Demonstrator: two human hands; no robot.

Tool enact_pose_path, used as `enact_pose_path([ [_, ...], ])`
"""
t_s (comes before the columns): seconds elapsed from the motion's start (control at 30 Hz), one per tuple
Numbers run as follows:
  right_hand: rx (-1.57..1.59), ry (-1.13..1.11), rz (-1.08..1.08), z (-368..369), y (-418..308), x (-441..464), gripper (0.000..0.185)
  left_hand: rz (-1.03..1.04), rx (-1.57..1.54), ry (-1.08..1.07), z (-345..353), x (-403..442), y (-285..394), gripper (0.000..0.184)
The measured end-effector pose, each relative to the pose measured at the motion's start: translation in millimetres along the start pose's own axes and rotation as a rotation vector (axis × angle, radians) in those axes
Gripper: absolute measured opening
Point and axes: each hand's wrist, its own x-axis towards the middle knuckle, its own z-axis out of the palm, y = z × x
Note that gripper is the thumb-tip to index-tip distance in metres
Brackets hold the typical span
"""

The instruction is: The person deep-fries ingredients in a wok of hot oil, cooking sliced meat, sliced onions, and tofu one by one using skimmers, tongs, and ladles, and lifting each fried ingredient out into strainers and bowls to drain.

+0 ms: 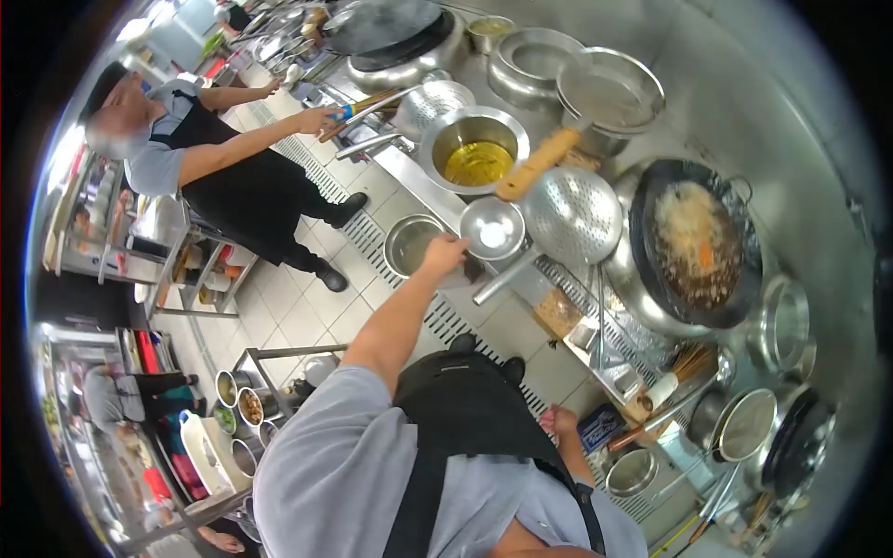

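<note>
My left hand (448,253) reaches out with fingers closed at the rim of a small shiny steel bowl (493,229). Just behind that hand is a steel pot (402,244). Low beside my apron, my right hand (562,424) is curled; something pinkish shows at its fingers, too small to name. A perforated skimmer (573,216) with a wooden handle end lies between the bowl and a wok (651,251). Food with pale foam (693,228) fills the wok. Yellow oil (479,164) sits in a deep steel pot (435,149).
Steel strainers (614,88) and stacked bowls line the back of the range. A brush (684,372) and a wooden-handled ladle (660,418) lie near the right. Another person (242,177) in a black apron stands at the left, holding a handle. A cart with food containers (251,406) is behind me.
</note>
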Motion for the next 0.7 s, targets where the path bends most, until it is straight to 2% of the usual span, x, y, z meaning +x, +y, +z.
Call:
enact_pose_path([
  [0.1, -0.1, -0.119, -0.14, 35.5, -48.1, -53.3, 0.033, -0.025, -0.071, -0.047, 11.8, 26.3, -8.7, 0.034],
  [0.2, -0.67, -0.193, -0.499, 61.3, -105.5, -74.8, 0.031, 0.023, -0.072, -0.065, 3.4, 15.0, 0.4, 0.027],
  [0.3, -0.9, -0.269, -0.85, 91.4, -159.2, -80.6, 0.032, 0.119, 0.012, 0.038, -27.2, -15.2, 2.4, 0.025],
  [0.4, -0.83, -0.552, -0.666, 134.4, -234.5, -135.4, 0.033, 0.133, -0.256, 0.13, -77.1, -77.8, -14.2, 0.021],
  [0.5, -0.75, -0.757, -0.488, 175.6, -273.4, -164.2, 0.043, 0.092, -0.299, 0.328, -121.6, -141.7, -82.9, 0.018],
  [0.53, -0.804, -0.779, -0.518, 187.1, -277.1, -171.9, 0.045, -0.021, -0.327, 0.381, -132.8, -163.8, -111.4, 0.019],
  [0.63, -0.918, -0.93, -0.567, 208.9, -272.9, -173.1, 0.041, -0.029, -0.267, 0.655, -156.8, -265.4, -189.6, 0.019],
  [0.7, -1.061, -1.008, -0.517, 224.6, -263.6, -177.8, 0.041, -0.086, -0.418, 0.858, -154.4, -346.5, -224.4, 0.02],
])
